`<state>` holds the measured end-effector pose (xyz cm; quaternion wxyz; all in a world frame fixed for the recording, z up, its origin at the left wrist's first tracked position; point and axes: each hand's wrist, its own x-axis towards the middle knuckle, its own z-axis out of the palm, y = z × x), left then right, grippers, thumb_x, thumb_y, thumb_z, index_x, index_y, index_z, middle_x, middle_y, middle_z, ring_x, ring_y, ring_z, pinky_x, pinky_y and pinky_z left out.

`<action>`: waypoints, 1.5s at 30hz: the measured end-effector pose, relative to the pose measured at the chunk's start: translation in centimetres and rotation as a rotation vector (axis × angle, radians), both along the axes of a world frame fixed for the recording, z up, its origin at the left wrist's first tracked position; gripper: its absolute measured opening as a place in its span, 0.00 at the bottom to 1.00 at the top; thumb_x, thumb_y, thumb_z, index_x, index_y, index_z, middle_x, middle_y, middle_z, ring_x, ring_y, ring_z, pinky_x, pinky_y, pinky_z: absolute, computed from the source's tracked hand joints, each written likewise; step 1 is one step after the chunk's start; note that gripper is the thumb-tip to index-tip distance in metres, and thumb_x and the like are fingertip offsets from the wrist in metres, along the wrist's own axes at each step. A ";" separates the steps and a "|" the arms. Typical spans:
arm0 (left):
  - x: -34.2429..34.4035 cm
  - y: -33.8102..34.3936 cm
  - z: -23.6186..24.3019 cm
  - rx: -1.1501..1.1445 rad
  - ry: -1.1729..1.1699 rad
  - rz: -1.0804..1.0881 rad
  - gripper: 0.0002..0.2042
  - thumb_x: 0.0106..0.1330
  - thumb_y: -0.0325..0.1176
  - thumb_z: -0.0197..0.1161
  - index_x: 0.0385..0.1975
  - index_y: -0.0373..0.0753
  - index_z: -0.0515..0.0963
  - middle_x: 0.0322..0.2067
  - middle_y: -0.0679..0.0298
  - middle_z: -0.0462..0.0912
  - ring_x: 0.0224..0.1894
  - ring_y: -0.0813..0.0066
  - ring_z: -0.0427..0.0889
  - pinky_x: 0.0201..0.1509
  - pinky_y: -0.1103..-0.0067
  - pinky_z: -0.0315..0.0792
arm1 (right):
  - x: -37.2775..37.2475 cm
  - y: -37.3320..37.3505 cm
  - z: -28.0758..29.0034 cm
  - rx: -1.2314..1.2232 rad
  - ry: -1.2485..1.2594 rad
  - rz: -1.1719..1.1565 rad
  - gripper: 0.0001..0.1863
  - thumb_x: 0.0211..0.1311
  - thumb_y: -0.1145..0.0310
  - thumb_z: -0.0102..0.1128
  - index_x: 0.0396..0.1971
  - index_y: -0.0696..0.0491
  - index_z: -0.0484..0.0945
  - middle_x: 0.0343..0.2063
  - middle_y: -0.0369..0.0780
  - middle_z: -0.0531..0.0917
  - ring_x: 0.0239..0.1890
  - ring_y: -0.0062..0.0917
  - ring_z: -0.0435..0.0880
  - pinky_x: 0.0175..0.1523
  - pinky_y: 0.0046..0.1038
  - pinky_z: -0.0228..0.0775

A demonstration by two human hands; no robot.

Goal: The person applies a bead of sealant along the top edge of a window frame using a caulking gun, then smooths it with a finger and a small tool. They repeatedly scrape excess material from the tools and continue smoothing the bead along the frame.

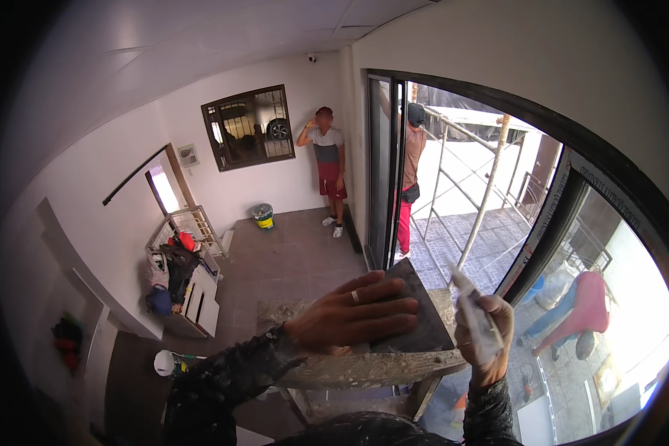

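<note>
Stretched out over a dark, flat square panel, my left hand has its fingers extended and a ring on one of them. Whether the palm presses on the panel or hovers just above it, I cannot tell. To the right of the panel, my right hand is wrapped round a whitish, semi-clear pointed thing, tip upward. Blur hides its exact kind. Under the panel stands a worn wooden bench, dusty and stained.
A person stands by the far wall near a bucket. Outside the sliding door, another person stands by scaffolding; a third bends over at right. A cabinet piled with clothes and another bucket are at left.
</note>
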<state>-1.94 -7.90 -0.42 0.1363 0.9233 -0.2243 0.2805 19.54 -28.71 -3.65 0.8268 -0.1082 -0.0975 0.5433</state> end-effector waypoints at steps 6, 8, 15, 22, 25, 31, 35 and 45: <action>-0.3 -1.3 -0.6 -0.665 0.064 0.154 0.20 0.78 0.44 0.54 0.63 0.43 0.73 0.61 0.54 0.77 0.62 0.68 0.79 0.62 0.71 0.77 | -3.0 -2.3 3.2 0.137 -0.601 -0.635 0.16 0.71 0.69 0.54 0.52 0.63 0.75 0.49 0.49 0.84 0.47 0.38 0.87 0.51 0.41 0.83; -0.2 -1.2 -0.4 -1.043 0.171 0.284 0.18 0.76 0.41 0.57 0.59 0.39 0.75 0.56 0.55 0.80 0.56 0.69 0.83 0.58 0.73 0.80 | -5.1 -1.9 3.7 0.241 -0.893 -0.798 0.17 0.69 0.73 0.57 0.55 0.59 0.74 0.51 0.50 0.83 0.52 0.42 0.85 0.54 0.41 0.81; -0.2 -0.2 -0.2 -2.071 0.459 -0.495 0.18 0.75 0.36 0.59 0.58 0.31 0.72 0.54 0.54 0.81 0.54 0.66 0.84 0.62 0.71 0.79 | -7.6 -0.1 7.5 0.150 -2.529 -0.893 0.28 0.50 0.75 0.72 0.54 0.39 0.83 0.61 0.44 0.75 0.65 0.40 0.73 0.69 0.47 0.69; -1.0 0.5 0.5 -1.935 0.261 -0.492 0.20 0.75 0.34 0.57 0.63 0.33 0.69 0.58 0.55 0.79 0.60 0.63 0.80 0.65 0.64 0.75 | -2.4 -0.2 7.8 -0.272 -2.905 -1.042 0.37 0.49 0.82 0.67 0.60 0.35 0.77 0.61 0.40 0.74 0.66 0.40 0.72 0.73 0.45 0.66; -0.7 0.4 1.2 -1.752 0.159 -0.376 0.19 0.75 0.31 0.58 0.62 0.32 0.70 0.57 0.56 0.80 0.59 0.66 0.80 0.65 0.65 0.75 | -0.5 -0.7 7.9 -0.236 -2.721 -1.061 0.34 0.47 0.83 0.67 0.55 0.38 0.82 0.54 0.40 0.79 0.62 0.39 0.75 0.72 0.48 0.65; 0.7 -0.8 3.0 -1.396 0.217 0.039 0.19 0.73 0.30 0.61 0.61 0.32 0.72 0.54 0.61 0.81 0.54 0.75 0.80 0.61 0.72 0.75 | -0.2 -0.9 10.4 -0.137 -2.813 -1.141 0.27 0.56 0.80 0.59 0.53 0.36 0.84 0.51 0.38 0.81 0.61 0.38 0.75 0.74 0.53 0.58; 1.5 -2.0 4.4 -1.352 0.188 0.043 0.19 0.71 0.28 0.64 0.60 0.33 0.73 0.53 0.64 0.82 0.53 0.79 0.79 0.59 0.75 0.74 | 0.2 -0.5 11.5 0.015 -2.853 -0.868 0.24 0.68 0.47 0.40 0.54 0.33 0.83 0.51 0.36 0.81 0.61 0.36 0.76 0.80 0.53 0.39; 1.6 4.4 2.2 -1.510 -0.379 0.280 0.16 0.65 0.33 0.70 0.50 0.36 0.79 0.44 0.68 0.82 0.46 0.77 0.81 0.56 0.75 0.73 | 8.0 1.1 7.7 0.278 -2.383 -0.718 0.26 0.61 0.81 0.55 0.57 0.43 0.83 0.57 0.38 0.81 0.61 0.38 0.78 0.70 0.44 0.65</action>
